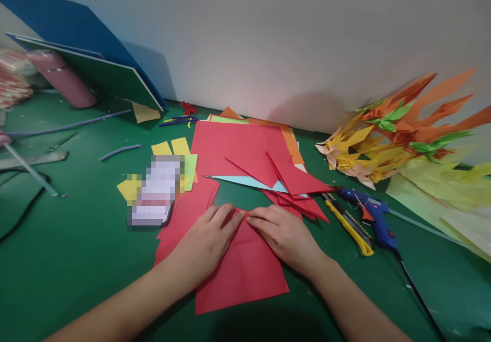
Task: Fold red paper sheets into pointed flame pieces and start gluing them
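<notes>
Left hand [213,237] and right hand [287,237], fingers nearly closed, pinch the far edge of a creased red sheet [241,278] on the green table [88,275] between the forearms [153,286]. Beyond it, folded red pieces [307,181] lie near a yellow cutter [347,224].

Creased paper sheet [243,275], bottom center, is just solid red; the flat tabletop [69,275] is deep green. Spiky folded-paper flowers [404,137], upper right, mix orange, yellow and bright green. Pistol-shaped plastic glue gun [383,224], right side: blue. Cylindrical bottle [65,81], upper left, kinda dusty pink.
</notes>
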Action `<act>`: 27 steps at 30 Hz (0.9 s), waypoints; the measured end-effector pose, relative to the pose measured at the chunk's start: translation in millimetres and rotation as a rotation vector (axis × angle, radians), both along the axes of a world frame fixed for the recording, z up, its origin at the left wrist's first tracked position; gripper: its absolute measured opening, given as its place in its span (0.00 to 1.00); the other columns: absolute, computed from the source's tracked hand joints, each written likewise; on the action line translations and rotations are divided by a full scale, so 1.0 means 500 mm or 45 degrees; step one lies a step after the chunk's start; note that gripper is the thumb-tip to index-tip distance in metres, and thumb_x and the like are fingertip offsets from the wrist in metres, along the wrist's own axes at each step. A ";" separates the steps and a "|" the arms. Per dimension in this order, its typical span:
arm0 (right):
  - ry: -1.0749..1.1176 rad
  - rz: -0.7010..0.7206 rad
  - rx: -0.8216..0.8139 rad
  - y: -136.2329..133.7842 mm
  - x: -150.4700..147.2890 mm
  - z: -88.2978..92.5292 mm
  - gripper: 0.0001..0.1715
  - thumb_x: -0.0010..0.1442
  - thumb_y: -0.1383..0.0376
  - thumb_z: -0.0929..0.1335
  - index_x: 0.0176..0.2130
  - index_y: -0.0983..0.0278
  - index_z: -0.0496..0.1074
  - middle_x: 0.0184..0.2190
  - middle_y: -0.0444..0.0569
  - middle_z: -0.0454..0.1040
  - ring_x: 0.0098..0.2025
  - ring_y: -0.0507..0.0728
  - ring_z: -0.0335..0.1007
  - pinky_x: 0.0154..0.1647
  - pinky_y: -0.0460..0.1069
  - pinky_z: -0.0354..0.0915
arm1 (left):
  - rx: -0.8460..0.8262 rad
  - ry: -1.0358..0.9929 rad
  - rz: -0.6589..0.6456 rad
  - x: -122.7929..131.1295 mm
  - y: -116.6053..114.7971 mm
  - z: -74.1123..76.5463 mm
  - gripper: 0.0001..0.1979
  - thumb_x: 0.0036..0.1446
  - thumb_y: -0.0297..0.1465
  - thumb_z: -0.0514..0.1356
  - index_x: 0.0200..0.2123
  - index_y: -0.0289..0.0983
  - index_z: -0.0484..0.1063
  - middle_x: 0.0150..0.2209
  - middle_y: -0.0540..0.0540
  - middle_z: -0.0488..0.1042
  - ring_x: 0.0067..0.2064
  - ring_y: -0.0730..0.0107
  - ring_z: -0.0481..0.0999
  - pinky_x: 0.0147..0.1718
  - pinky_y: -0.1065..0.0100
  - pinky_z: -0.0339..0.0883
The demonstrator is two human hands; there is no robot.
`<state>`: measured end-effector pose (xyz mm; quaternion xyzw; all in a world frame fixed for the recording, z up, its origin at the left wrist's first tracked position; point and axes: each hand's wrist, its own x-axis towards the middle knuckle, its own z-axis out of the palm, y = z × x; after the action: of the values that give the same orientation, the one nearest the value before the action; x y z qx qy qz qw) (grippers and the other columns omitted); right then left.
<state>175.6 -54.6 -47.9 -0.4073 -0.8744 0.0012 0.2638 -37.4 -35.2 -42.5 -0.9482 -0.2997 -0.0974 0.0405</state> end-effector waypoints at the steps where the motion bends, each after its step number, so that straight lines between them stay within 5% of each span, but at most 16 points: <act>1: -0.003 0.000 -0.002 0.000 0.000 0.000 0.18 0.68 0.69 0.59 0.44 0.68 0.76 0.41 0.56 0.78 0.37 0.58 0.72 0.36 0.52 0.71 | -0.023 0.002 0.009 -0.001 -0.001 0.000 0.20 0.62 0.22 0.48 0.57 0.29 0.64 0.50 0.35 0.70 0.46 0.55 0.70 0.46 0.57 0.67; 14: 0.025 0.013 -0.010 0.000 -0.001 0.001 0.18 0.68 0.69 0.58 0.44 0.69 0.76 0.41 0.56 0.79 0.37 0.58 0.72 0.36 0.52 0.71 | -0.036 0.168 0.062 0.005 -0.013 0.003 0.26 0.57 0.18 0.44 0.59 0.25 0.61 0.57 0.32 0.67 0.53 0.53 0.69 0.52 0.55 0.62; 27: 0.065 0.015 -0.029 0.000 -0.002 0.005 0.17 0.67 0.71 0.59 0.44 0.67 0.76 0.40 0.56 0.79 0.38 0.59 0.74 0.38 0.54 0.73 | 0.149 0.151 -0.018 0.005 -0.007 0.008 0.25 0.55 0.16 0.44 0.54 0.22 0.65 0.52 0.30 0.71 0.52 0.50 0.70 0.49 0.55 0.64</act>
<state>174.4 -54.8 -45.5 -0.4050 -0.8696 0.0229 0.2815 -35.1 -38.5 -38.7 -0.9504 -0.2839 -0.0586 0.1128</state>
